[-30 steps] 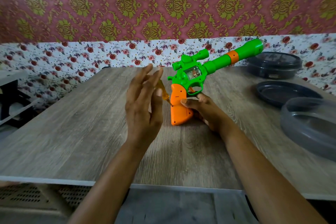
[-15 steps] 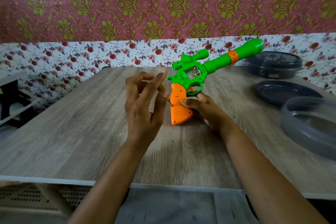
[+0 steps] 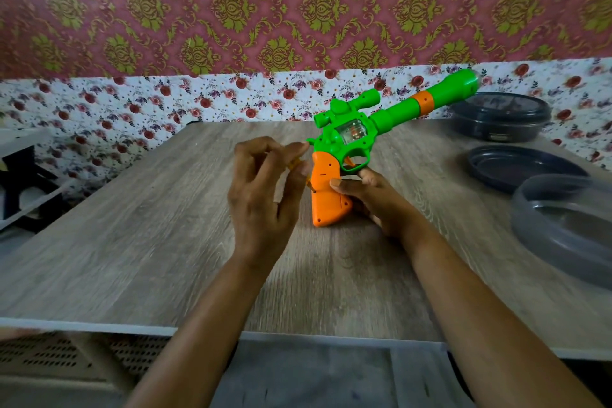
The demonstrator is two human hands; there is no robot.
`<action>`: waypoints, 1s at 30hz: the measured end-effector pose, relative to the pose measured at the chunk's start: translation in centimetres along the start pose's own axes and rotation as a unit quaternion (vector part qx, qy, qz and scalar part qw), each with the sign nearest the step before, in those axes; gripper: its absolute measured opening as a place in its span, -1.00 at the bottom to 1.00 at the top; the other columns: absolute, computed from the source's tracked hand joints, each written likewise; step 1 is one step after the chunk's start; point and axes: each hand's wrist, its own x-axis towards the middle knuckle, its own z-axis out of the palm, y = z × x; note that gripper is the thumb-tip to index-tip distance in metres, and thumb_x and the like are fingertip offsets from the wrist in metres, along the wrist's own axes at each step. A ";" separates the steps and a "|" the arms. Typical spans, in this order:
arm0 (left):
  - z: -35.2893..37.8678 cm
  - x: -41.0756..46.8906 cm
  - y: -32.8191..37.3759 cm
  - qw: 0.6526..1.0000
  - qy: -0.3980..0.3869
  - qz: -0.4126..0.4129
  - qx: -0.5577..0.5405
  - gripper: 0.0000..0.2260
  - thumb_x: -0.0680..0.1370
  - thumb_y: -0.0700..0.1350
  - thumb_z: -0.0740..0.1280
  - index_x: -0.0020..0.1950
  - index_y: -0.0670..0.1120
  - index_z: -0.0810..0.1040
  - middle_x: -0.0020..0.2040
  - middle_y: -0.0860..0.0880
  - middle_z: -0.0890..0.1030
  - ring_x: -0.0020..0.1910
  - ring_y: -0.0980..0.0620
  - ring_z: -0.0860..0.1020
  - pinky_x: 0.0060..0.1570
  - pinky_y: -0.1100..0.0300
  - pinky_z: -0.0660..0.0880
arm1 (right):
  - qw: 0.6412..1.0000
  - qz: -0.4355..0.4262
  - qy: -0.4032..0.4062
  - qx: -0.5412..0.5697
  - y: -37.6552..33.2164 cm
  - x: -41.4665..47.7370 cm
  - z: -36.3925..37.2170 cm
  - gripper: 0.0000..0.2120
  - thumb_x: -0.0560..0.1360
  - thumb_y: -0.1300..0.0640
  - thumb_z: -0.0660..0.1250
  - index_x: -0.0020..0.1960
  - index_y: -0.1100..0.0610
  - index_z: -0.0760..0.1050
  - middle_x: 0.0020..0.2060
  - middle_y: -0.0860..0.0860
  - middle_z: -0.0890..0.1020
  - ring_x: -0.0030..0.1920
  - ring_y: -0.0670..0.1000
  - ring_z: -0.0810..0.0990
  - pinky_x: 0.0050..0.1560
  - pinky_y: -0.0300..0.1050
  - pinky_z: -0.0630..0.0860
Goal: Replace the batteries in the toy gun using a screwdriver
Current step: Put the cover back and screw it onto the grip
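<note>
Fingers (image 3: pixel 258 147) of the left hand (image 3: pixel 265 205) are curled in and bunched w/ the thumb, pinching the amber handle of a screwdriver (image 3: pixel 295 163). Only a sliver of handle shows btwn the fingers (the rest is hidden behind the hand). Its thin shaft pokes out below the thumb, tip at or against the left edge of the orange grip; can't tell exactly where it seats.

The right hand (image 3: pixel 381 205) grips the toy gun (image 3: pixel 326 200) from the right side: thumb laid across the grip's face, one fingertip up under the green trigger guard, other fingers wrapped behind, out of sight.

The gun stands butt-down on the wooden table (image 3: pixel 132 242), approx. mid-table, green barrel w/ orange ring slanting up and to the right, scope on top.

Far right of the table: a lidded dark container (image 3: pixel 500 116), a dark shallow dish (image 3: pixel 520 166) nearer, and a clear grey lid (image 3: pixel 563 232) nearest the edge.
</note>
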 end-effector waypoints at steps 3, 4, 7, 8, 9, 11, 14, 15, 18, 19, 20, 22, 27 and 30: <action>0.1 0.0 -0.4 1.000 0.011 -0.004 0.001 -0.83 0.57 -0.25 0.24 0.13 -0.15 0.53 0.01 -0.02 0.48 -0.05 0.15 0.46 -0.16 0.21 0.45 | 1.000 0.000 0.000 -0.002 0.0 0.0 0.0 -0.58 0.47 0.20 0.34 0.32 0.13 0.39 0.13 0.10 0.62 0.07 0.04 0.63 0.11 -0.05 0.56; 0.1 0.0 -0.4 1.000 0.010 -0.006 0.006 -0.79 0.57 -0.26 0.21 0.18 -0.11 0.48 0.04 0.00 0.53 -0.04 0.10 0.50 -0.13 0.15 0.45 | 1.000 0.003 0.002 -0.005 0.0 0.1 0.0 -0.57 0.47 0.20 0.35 0.32 0.13 0.39 0.13 0.10 0.62 0.08 0.04 0.63 0.11 -0.05 0.56; 0.1 -0.1 -0.2 1.000 -0.003 -0.004 0.021 -0.71 0.57 -0.29 0.15 0.25 -0.14 0.49 0.15 -0.05 0.58 0.09 0.07 0.52 -0.01 0.17 0.38 | 1.000 0.009 0.010 -0.007 0.0 0.1 0.0 -0.56 0.47 0.19 0.35 0.32 0.13 0.38 0.15 0.12 0.61 0.10 0.07 0.62 0.12 -0.03 0.55; 0.1 -0.1 -0.1 1.000 -0.008 -0.003 0.019 -0.72 0.58 -0.27 0.15 0.25 -0.17 0.51 0.18 -0.05 0.56 0.15 0.10 0.50 0.03 0.19 0.37 | 1.000 0.010 0.010 -0.008 0.0 0.1 0.0 -0.56 0.47 0.19 0.35 0.32 0.13 0.38 0.15 0.13 0.61 0.10 0.07 0.62 0.12 -0.03 0.55; 0.1 -0.1 -0.1 1.000 -0.011 -0.001 0.014 -0.73 0.59 -0.22 0.16 0.24 -0.19 0.52 0.21 -0.05 0.53 0.20 0.13 0.47 0.08 0.20 0.38 | 1.000 0.009 0.010 -0.009 -0.1 0.1 0.0 -0.57 0.47 0.19 0.35 0.32 0.13 0.38 0.15 0.12 0.61 0.10 0.07 0.62 0.11 -0.04 0.55; 0.1 0.0 -0.2 1.000 -0.007 0.006 0.002 -0.75 0.60 -0.13 0.20 0.20 -0.17 0.55 0.20 -0.04 0.51 0.19 0.10 0.45 0.08 0.18 0.43 | 1.000 0.004 0.007 -0.007 -0.1 0.0 0.1 -0.58 0.47 0.20 0.35 0.31 0.13 0.39 0.14 0.12 0.61 0.09 0.05 0.62 0.09 -0.06 0.56; 0.1 -0.1 -0.5 1.000 0.013 0.005 -0.001 -0.85 0.56 -0.20 0.29 0.10 -0.17 0.58 0.03 -0.09 0.48 0.00 -0.01 0.49 -0.12 0.05 0.50 | 1.000 -0.001 0.001 -0.002 -0.1 -0.1 0.1 -0.60 0.48 0.21 0.33 0.31 0.14 0.40 0.12 0.10 0.62 0.05 0.03 0.63 0.08 -0.08 0.57; 0.1 -0.1 -0.6 1.000 0.015 0.006 0.001 -0.84 0.56 -0.23 0.28 0.11 -0.17 0.57 0.02 -0.10 0.50 -0.02 -0.02 0.51 -0.13 0.03 0.50 | 1.000 0.000 0.000 -0.002 -0.1 0.0 0.1 -0.60 0.48 0.21 0.33 0.31 0.14 0.40 0.13 0.11 0.62 0.05 0.03 0.63 0.08 -0.08 0.57; 0.1 0.0 -0.4 1.000 0.004 0.003 0.014 -0.70 0.57 -0.32 0.18 0.27 -0.11 0.44 0.14 0.00 0.55 0.03 -0.02 0.53 -0.06 0.06 0.45 | 1.000 0.005 0.004 -0.004 -0.1 0.0 0.1 -0.58 0.47 0.19 0.34 0.31 0.14 0.39 0.14 0.12 0.61 0.07 0.05 0.63 0.10 -0.05 0.56; 0.1 0.0 -0.3 1.000 -0.003 0.000 0.022 -0.66 0.56 -0.35 0.15 0.29 -0.11 0.44 0.17 0.01 0.53 0.05 -0.01 0.53 -0.05 0.07 0.41 | 1.000 0.005 0.005 -0.005 0.0 0.1 0.1 -0.58 0.47 0.19 0.35 0.31 0.13 0.39 0.14 0.12 0.61 0.07 0.05 0.63 0.10 -0.05 0.56; 0.1 -0.1 -0.3 1.000 -0.009 -0.004 0.027 -0.65 0.55 -0.35 0.13 0.30 -0.14 0.46 0.18 0.00 0.52 0.08 0.02 0.51 -0.03 0.09 0.39 | 1.000 0.005 0.005 -0.005 0.0 0.1 0.1 -0.59 0.47 0.19 0.35 0.31 0.13 0.40 0.14 0.12 0.61 0.07 0.06 0.63 0.10 -0.05 0.56; 0.1 -0.1 -0.2 0.999 -0.018 -0.012 0.026 -0.67 0.56 -0.29 0.13 0.30 -0.20 0.47 0.21 -0.01 0.48 0.15 0.07 0.46 0.04 0.13 0.38 | 1.000 0.005 0.006 -0.006 0.1 0.1 0.0 -0.59 0.47 0.20 0.35 0.31 0.14 0.39 0.14 0.12 0.62 0.07 0.06 0.63 0.09 -0.04 0.57; 0.1 0.0 -0.6 1.000 0.000 -0.002 0.005 -0.79 0.56 -0.21 0.26 0.18 -0.16 0.56 0.05 -0.12 0.45 0.01 0.02 0.46 -0.07 0.18 0.46 | 1.000 0.000 0.003 -0.010 0.0 0.1 0.0 -0.59 0.48 0.20 0.34 0.31 0.13 0.39 0.14 0.11 0.61 0.10 0.05 0.62 0.13 -0.04 0.55; 0.1 0.0 -0.7 1.000 0.017 0.006 0.000 -0.77 0.56 -0.26 0.25 0.21 -0.13 0.49 0.02 0.00 0.46 -0.06 0.05 0.48 -0.17 0.07 0.48 | 1.000 0.000 0.003 -0.015 0.1 0.1 0.0 -0.58 0.47 0.19 0.34 0.32 0.14 0.38 0.15 0.12 0.61 0.12 0.07 0.61 0.16 -0.01 0.53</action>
